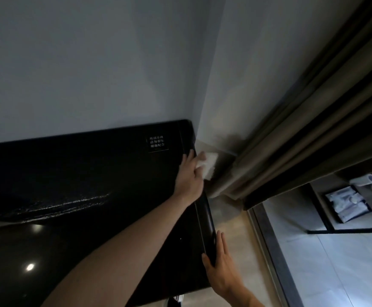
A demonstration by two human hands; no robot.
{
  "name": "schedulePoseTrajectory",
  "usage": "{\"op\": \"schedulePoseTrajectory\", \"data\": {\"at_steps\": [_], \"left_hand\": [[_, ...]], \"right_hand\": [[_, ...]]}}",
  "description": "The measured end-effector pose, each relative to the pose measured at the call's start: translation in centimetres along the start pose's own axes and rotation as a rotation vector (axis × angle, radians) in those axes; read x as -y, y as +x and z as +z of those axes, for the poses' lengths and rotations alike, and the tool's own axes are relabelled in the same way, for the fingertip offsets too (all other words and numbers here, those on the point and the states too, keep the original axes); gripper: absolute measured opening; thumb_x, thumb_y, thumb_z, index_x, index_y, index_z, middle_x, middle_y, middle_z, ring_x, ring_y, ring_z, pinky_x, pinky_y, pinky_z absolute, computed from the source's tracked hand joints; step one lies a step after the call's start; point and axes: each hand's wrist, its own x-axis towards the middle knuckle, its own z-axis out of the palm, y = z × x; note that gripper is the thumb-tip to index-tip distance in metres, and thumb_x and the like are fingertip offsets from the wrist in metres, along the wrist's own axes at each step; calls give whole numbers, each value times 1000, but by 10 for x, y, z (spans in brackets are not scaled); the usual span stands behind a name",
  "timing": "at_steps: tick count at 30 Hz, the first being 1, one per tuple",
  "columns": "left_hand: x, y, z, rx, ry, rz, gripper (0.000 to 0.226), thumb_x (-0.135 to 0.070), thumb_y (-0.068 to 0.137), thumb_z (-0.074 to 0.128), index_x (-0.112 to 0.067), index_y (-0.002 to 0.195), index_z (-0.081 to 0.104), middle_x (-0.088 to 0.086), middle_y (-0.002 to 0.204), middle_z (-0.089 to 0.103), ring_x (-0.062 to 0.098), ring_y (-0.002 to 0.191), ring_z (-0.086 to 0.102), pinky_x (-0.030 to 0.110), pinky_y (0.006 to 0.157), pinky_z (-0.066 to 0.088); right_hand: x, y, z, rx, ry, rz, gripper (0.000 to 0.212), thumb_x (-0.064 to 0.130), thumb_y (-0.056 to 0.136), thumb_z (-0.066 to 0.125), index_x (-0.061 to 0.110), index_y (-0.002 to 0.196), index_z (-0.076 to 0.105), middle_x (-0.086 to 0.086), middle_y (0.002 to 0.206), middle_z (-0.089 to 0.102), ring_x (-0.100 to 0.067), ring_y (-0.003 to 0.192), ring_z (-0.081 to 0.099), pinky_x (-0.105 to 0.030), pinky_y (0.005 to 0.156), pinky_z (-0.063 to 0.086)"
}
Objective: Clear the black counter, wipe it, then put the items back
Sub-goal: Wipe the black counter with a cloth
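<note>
Spreading bare and glossy below the wall, the black counter (80, 185) looks cleared and mid-wipe, items unreturned, with the left hand (189, 173) gripping what seems a white cloth (208, 165) at its far edge and the right hand (219, 264) flat, fingers straight, on its near edge.
</note>
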Motion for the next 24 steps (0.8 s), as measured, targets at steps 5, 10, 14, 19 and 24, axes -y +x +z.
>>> {"op": "schedulePoseTrajectory", "data": {"at_steps": [5,10,14,19,24], "left_hand": [[70,-45,-66,-129,259,6,52,-27,109,35,-42,159,28,-9,171,10,13,158,1,41,128,10],[140,-92,-59,137,551,-82,55,-32,111,28,-39,162,9,-7,170,-18,15,154,-24,48,130,1],[129,-81,-25,106,520,-64,55,-29,111,28,-33,163,13,-2,171,-17,18,154,-26,46,128,-8],[87,-39,29,183,457,-15,52,-29,111,25,-37,162,16,3,172,-7,24,156,-19,50,128,-7],[57,-24,65,401,495,66,50,-33,111,27,-34,161,24,2,172,-7,28,154,-26,57,126,-9]], "right_hand": [[12,6,-2,45,0,21,97,46,103,53,26,161,-22,2,173,-9,-23,152,33,-37,122,36],[12,13,1,29,20,38,100,43,102,55,30,159,-25,1,174,-6,-26,153,32,-43,123,35],[3,15,7,15,34,38,102,46,99,56,36,157,-28,-1,174,3,-25,150,39,-42,120,40],[-2,14,8,6,73,51,102,45,99,58,31,161,-21,0,173,12,-23,149,40,-38,120,40],[-17,3,2,-35,222,110,94,41,100,60,27,165,-7,0,172,16,-23,155,27,-42,126,30]]}}
